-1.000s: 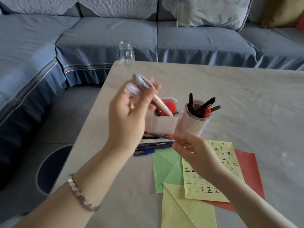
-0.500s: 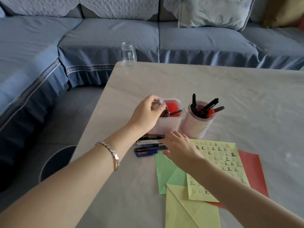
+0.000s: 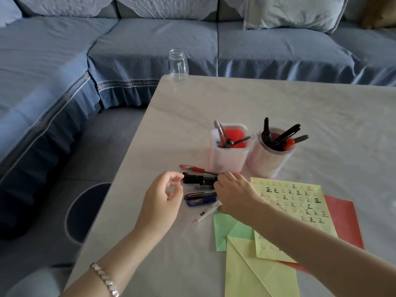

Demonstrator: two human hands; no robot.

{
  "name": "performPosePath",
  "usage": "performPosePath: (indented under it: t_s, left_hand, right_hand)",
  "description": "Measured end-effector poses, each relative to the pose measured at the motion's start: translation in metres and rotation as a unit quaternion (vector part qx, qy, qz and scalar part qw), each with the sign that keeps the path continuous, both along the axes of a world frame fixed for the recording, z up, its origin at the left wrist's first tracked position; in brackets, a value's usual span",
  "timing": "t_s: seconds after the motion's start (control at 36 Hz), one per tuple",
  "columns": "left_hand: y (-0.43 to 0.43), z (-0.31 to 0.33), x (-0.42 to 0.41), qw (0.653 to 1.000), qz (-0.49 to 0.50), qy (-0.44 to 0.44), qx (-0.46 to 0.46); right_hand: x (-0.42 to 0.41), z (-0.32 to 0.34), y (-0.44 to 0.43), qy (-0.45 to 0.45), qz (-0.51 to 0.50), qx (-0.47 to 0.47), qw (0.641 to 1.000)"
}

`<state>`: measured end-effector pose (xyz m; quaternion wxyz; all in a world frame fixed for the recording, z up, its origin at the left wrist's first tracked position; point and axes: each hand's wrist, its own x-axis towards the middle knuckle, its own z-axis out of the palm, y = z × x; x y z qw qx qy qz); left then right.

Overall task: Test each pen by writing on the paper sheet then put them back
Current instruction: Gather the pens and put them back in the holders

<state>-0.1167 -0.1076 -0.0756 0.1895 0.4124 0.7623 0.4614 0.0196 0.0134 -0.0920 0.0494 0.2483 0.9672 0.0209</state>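
Observation:
Several loose pens lie on the table in front of two holders: a red pen (image 3: 198, 169), a black pen (image 3: 199, 180), a blue pen (image 3: 200, 200) and a white pen (image 3: 206, 213). My right hand (image 3: 234, 192) grips the black pen at its right end. My left hand (image 3: 161, 199) hovers just left of the pens, fingers curled and apart, holding nothing. The square holder (image 3: 228, 159) has a silver pen (image 3: 220, 130) standing in it. The round holder (image 3: 269, 160) holds several dark pens. A yellow paper sheet (image 3: 293, 211) covered in written marks lies to the right.
Green (image 3: 225, 230), yellow (image 3: 252, 273) and red (image 3: 342, 224) sheets overlap under the marked one. A clear glass jar (image 3: 178, 64) stands at the table's far left corner. A blue sofa (image 3: 150, 39) runs behind and to the left of the table.
My left hand put the silver pen into the square holder and drew back toward the loose pens. My right hand moved from the paper onto the black pen.

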Motion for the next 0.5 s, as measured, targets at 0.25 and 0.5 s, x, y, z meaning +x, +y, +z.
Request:
performPosePath:
  t_s: [0.25, 0.5]
  left_hand:
    - [-0.002, 0.009, 0.015, 0.991, 0.074, -0.106, 0.044]
    - [0.011, 0.037, 0.046, 0.908, -0.126, -0.397, 0.051]
  right_hand:
    - [0.015, 0.02, -0.003, 0.086, -0.045, -0.073, 0.993]
    - [0.047, 0.068, -0.028, 0.266, -0.168, -0.661, 0.681]
